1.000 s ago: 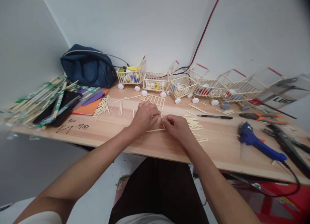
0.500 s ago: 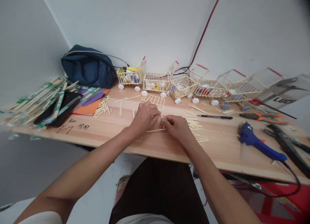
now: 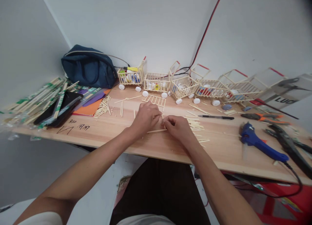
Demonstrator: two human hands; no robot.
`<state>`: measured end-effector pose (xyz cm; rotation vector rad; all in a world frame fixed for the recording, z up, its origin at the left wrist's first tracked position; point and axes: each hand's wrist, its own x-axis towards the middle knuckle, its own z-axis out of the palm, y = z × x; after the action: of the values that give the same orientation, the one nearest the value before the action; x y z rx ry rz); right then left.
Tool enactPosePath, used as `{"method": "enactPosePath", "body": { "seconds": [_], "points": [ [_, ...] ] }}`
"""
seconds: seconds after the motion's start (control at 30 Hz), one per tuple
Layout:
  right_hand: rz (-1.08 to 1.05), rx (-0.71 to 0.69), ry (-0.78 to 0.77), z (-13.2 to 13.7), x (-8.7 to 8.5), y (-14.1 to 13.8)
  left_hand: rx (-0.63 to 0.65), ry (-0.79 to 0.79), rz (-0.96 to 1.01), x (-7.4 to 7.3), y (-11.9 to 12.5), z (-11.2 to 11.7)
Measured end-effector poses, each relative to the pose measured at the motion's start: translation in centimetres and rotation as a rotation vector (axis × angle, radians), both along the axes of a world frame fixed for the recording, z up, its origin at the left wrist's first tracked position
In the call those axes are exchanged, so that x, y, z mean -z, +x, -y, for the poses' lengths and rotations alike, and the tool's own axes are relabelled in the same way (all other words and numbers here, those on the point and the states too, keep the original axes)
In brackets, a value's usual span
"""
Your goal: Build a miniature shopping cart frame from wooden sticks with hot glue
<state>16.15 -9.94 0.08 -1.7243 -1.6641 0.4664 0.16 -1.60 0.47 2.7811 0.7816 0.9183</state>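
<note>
My left hand (image 3: 147, 116) rests low over the table, its fingers closed and pointing toward my right hand; what they pinch is hidden. Close beside it, my right hand (image 3: 178, 126) has thumb and forefinger pinched at a short thin wooden stick (image 3: 163, 116) that shows between both hands. A longer wooden stick (image 3: 156, 131) lies flat just under the fingertips. Behind my left hand lies a ladder-like panel of sticks (image 3: 156, 101). Loose cut sticks (image 3: 195, 123) are scattered to the right of my right hand.
Several little stick shopping carts (image 3: 157, 82) with white wheels line the wall. A blue glue gun (image 3: 263, 143), pliers (image 3: 265, 118) and a black pen (image 3: 216, 117) are on the right. A blue bag (image 3: 90, 67), bundled sticks (image 3: 41, 100) and a stick pile (image 3: 103, 107) are on the left.
</note>
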Motion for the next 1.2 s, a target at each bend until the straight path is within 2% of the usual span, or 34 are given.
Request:
{"method": "enactPosePath", "body": {
  "seconds": [0.53, 1.2],
  "points": [
    [0.003, -0.001, 0.004, 0.07, -0.19, -0.11, -0.006, -0.017, -0.025, -0.35, -0.02, 0.19],
    [0.004, -0.005, 0.025, 0.08, -0.06, -0.11, -0.002, 0.0, -0.011, -0.1, 0.01, 0.04]
  ]
}}
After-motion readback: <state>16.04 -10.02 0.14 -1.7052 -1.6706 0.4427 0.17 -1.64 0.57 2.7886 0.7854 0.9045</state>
